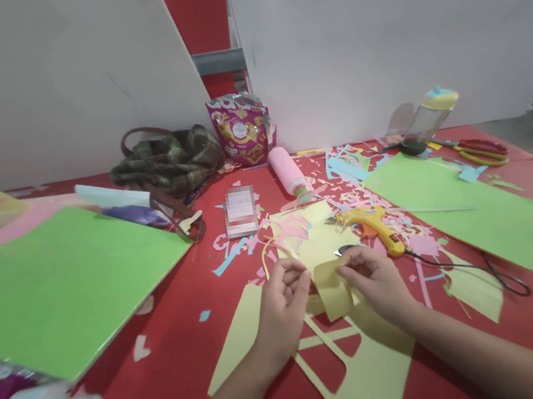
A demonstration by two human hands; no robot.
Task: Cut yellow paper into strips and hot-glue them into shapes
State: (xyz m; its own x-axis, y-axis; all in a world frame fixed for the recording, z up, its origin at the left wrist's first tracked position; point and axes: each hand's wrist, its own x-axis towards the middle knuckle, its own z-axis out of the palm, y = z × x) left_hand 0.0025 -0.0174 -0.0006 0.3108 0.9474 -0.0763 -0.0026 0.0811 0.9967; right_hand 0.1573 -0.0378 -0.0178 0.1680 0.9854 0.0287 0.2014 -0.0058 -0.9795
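My right hand (377, 282) pinches the edge of a small yellow paper piece (335, 293) between thumb and fingertips. My left hand (286, 304) is closed in a pinch at the piece's left side; whatever its fingertips hold is too small to make out. Below both hands lies a larger yellow sheet (377, 357) with cut-out openings. Just behind my right fingertips shows a pointed metal blade with a dark part (344, 250), partly hidden. A yellow glue gun (374, 223) rests beyond the right hand, its nozzle pointing left.
Green sheets (76, 277) (470, 207) lie at both sides. A pink bottle (287, 172), snack bag (242, 129), plaid cloth bag (171, 157), clear bottle (430, 116) and red-handled scissors (481, 150) stand or lie farther back. Paper scraps (291, 226) litter the red table (172, 369). A black cord (451, 262) runs right.
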